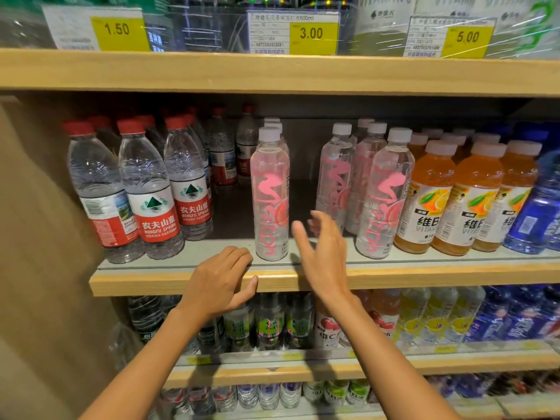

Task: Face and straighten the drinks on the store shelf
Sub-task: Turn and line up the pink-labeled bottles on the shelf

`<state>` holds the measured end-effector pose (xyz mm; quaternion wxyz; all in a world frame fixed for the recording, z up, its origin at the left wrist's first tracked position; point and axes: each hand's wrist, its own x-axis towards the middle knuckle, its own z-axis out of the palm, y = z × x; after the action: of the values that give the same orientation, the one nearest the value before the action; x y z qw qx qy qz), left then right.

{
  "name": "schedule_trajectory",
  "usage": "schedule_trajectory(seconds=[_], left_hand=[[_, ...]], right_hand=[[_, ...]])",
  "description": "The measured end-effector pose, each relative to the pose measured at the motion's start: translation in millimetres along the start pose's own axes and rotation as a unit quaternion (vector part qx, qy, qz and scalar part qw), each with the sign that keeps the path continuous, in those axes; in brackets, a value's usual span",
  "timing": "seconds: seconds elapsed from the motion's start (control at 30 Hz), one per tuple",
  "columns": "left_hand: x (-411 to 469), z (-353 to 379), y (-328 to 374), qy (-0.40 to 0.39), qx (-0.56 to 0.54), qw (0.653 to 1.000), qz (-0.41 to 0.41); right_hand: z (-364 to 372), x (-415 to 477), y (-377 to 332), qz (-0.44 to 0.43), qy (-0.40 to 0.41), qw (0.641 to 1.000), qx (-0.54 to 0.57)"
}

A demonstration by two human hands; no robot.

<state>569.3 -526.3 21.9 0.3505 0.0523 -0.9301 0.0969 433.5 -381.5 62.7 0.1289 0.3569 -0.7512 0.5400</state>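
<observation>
On the middle shelf (424, 275) stand rows of drinks. A clear bottle with pink lettering (269, 195) is upright at the shelf's front edge, with more of the same behind it. Two more rows of pink-lettered bottles (383, 201) stand to the right, the nearer one set further back (335, 177). My left hand (219, 281) rests on the shelf's front edge, fingers curled over the lip, just left of the front pink bottle. My right hand (321, 253) hovers open in the gap between the pink rows, touching nothing.
Red-capped water bottles (151, 192) fill the left of the shelf, orange vitamin drinks (472, 201) and blue bottles (536, 213) the right. A wooden side panel (39, 237) closes the left. The shelf above carries price tags (313, 33). Lower shelves hold more bottles (269, 322).
</observation>
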Motion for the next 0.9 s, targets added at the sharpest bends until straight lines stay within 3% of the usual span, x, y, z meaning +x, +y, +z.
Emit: schedule_trajectory(seconds=[0.1,0.33,0.47,0.6,0.7,0.8,0.83,0.9], left_hand=[[-2.6,-3.4,1.7,-0.006,-0.015,1.0,-0.01],[-6.7,-14.6,6.2,-0.033,-0.011,0.999,-0.039],[-5.9,-24.6,9.7,-0.058,-0.019,0.997,-0.055],[0.8,-36.5,14.3,0.004,-0.07,0.986,-0.154],[27.1,-53.6,25.4,0.095,-0.228,0.928,-0.278],[63.4,-83.5,46.4,0.132,-0.482,0.791,-0.353],[72.5,-91.6,53.9,0.134,-0.531,0.757,-0.357],[85.2,-103.6,70.4,0.127,-0.575,0.723,-0.362]], right_hand=[[21.8,-2.6,-15.4,0.009,-0.089,0.994,0.068],[52.5,18.7,-21.1,0.049,-0.073,0.996,0.002],[44.6,23.0,-18.9,0.031,-0.091,0.995,0.035],[17.9,16.9,-19.5,0.01,-0.132,0.985,0.109],[-1.7,4.8,-23.5,0.009,-0.166,0.974,0.152],[-15.7,-11.5,-28.0,0.011,-0.2,0.962,0.187],[-19.1,-17.1,-29.4,0.01,-0.208,0.959,0.191],[-24.3,-27.8,-32.1,0.006,-0.215,0.957,0.194]])
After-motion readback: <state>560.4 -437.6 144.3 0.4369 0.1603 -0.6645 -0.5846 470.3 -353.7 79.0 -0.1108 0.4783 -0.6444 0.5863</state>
